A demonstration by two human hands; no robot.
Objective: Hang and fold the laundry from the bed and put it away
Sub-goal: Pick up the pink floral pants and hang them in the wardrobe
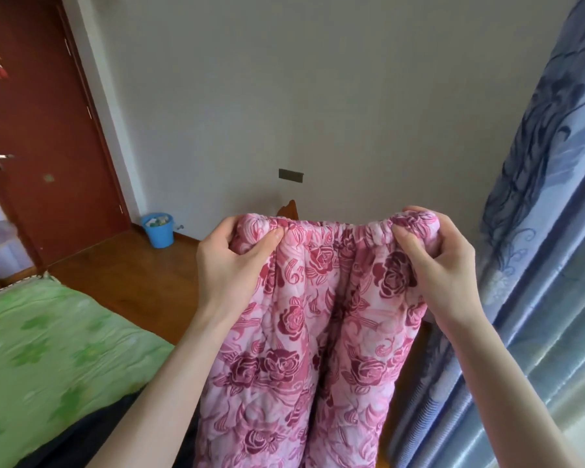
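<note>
Trousers: pink quilted rose-print trousers [304, 332] held up in mid-air by the waistband, legs hanging down beside the bed.
Left hand [232, 265]: grip curled tight, pinching the waistband's left end.
Right hand [439, 265]: grip curled, bunching the right end.
Bed [48, 349]: green cover, lower left.
Surroundings: blue bucket [158, 229] by the red door [41, 130]; blue curtain [537, 231] close on the right; a wooden chair back [289, 209] shows just behind the waistband.

Count of things in the room

Two hands: left hand [232, 265], right hand [441, 268]; one pair of pink rose-print trousers [304, 332]; one bed [48, 349]; one blue bucket [158, 229]; one red-brown door [38, 130]; one blue curtain [537, 197].
</note>
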